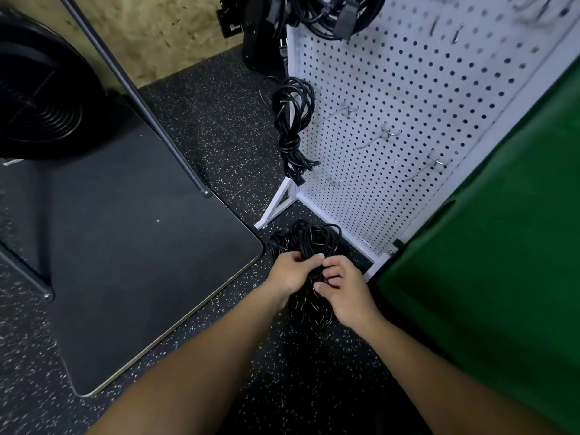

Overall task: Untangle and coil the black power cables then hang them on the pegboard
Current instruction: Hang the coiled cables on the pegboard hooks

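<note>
— What have the hands got?

— My left hand [290,271] and right hand [343,291] both grip the tangled black power cables [309,243], bunched low over the speckled floor [219,136] at the foot of the white pegboard [408,120].

— Best approach?

— I'd find one plug end, draw it free slowly, never yank. One knotted coil [293,120] already hangs there.

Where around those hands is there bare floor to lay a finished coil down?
Bare speckled floor lies between the dark mat and the pegboard. It is crowded at the pegboard's foot, where both the left hand and right hand grip the tangled cables, hemmed in by the green surface.
</note>
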Tool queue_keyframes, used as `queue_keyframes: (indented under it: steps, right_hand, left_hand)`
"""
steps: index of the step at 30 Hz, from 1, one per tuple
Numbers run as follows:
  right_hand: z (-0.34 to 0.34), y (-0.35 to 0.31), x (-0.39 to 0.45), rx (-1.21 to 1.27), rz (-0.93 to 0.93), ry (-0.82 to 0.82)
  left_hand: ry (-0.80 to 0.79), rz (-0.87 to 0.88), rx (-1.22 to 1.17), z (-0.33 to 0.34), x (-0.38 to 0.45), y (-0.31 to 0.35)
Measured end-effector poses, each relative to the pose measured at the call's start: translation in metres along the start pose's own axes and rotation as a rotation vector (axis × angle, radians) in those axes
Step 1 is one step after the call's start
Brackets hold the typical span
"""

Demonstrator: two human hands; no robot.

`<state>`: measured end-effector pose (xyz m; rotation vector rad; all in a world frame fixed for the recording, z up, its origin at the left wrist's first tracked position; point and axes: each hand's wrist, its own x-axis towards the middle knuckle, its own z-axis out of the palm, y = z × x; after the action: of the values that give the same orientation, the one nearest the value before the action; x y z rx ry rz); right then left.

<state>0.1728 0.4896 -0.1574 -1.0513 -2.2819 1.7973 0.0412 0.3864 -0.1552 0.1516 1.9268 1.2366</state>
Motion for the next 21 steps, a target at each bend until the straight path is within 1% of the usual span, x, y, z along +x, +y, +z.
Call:
queue_keyframes:
  steps: [4, 8, 13, 17, 19, 21]
  right_hand:
    - [-0.014, -0.024, -0.012, -0.060, -0.140, 0.013]
    - [-0.021, -0.041, -0.018, -0.175, -0.260, 0.010]
    - [-0.014, -0.070, -0.028, -0.132, -0.325, 0.010]
    - [-0.003, -0.086, -0.033, -0.332, -0.464, 0.077]
    - [-0.006, -0.093, -0.029, -0.377, -0.523, 0.072]
    - [-0.013, -0.102, -0.023, -0.381, -0.520, 0.066]
  left_hand:
    - [-0.036, -0.029, -0.289, -0.016, -0.012, 0.015]
    - [-0.063, -0.022, -0.494, -0.030, -0.029, 0.027]
    - [-0.045, -0.023, -0.765, -0.041, -0.040, 0.034]
    - [0.005, -0.046, -0.834, -0.047, -0.037, 0.039]
    - [0.015, -0.029, -0.819, -0.054, -0.036, 0.041]
    - [-0.023, -0.002, -0.788, -0.061, -0.039, 0.045]
